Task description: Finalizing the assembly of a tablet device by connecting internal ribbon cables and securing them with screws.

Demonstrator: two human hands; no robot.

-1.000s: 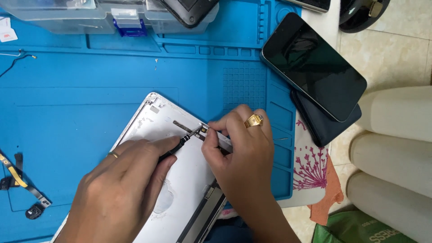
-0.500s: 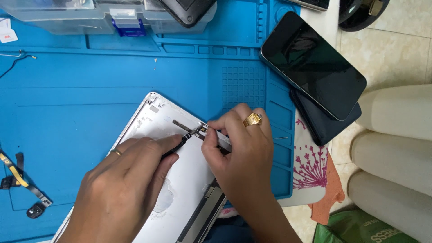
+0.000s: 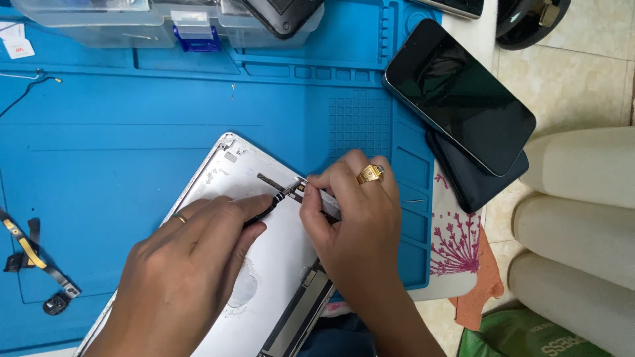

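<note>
I note my left hand (image 3: 188, 277) lying over the lower half of the silver tablet back shell (image 3: 278, 264), fingers closed together on a thin dark tool (image 3: 276, 201); the tool's long axis runs up and to the right from that hand, its tip meeting a small pale part (image 3: 303, 190) near the shell's upper right edge; my right hand (image 3: 354, 228) comes in from the lower right, thumb and forefinger pinched shut on that same part, a gold ring (image 3: 370, 174) on one finger; so the part sits between the two hands, touching both the tool tip and my right fingertips, the right hand the nearer; a short dark strip (image 3: 268, 180) lies on the shell just left of the tip; the shell rests at a slant on the blue work mat (image 3: 99, 165); a dark phone (image 3: 460, 92) lies well apart at upper right, on the mat's edge; a loose flex cable (image 3: 33, 254) lies far left on the tabletop.
</note>
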